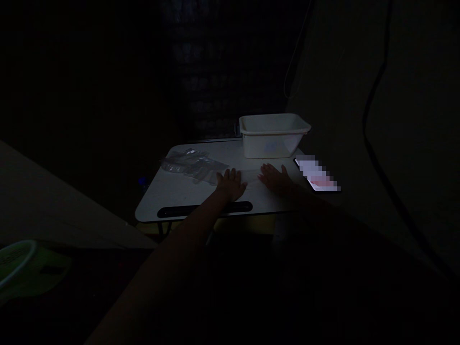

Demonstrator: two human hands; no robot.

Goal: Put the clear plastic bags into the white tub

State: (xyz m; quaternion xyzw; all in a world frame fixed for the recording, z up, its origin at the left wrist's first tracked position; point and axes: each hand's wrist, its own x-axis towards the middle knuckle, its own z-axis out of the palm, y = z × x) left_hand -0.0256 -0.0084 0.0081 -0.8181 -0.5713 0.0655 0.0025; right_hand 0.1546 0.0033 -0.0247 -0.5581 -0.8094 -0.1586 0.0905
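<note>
My left hand (pixel 230 185) lies flat on a small white table (pixel 158 196), its fingers spread. To its right my right hand (pixel 276 179) also rests with the fingers stretched out, palm down. Between the two hands a thin, clear plastic sheet or bag (pixel 250 177) lies flat on the tabletop, and both hands touch it near its sides. Which of the two it is, I cannot tell in the dim light. A loose pile of crumpled clear plastic bags (pixel 190 163) sits just left of my left hand.
A white plastic tub (pixel 269 143) stands at the table's back right. A lit phone or tablet (pixel 318 175), its screen blurred out, lies at the right edge. Along the front runs a dark slot (pixel 172 211). A green basket (pixel 36 270) is low at the left; a cable (pixel 366 120) hangs at right.
</note>
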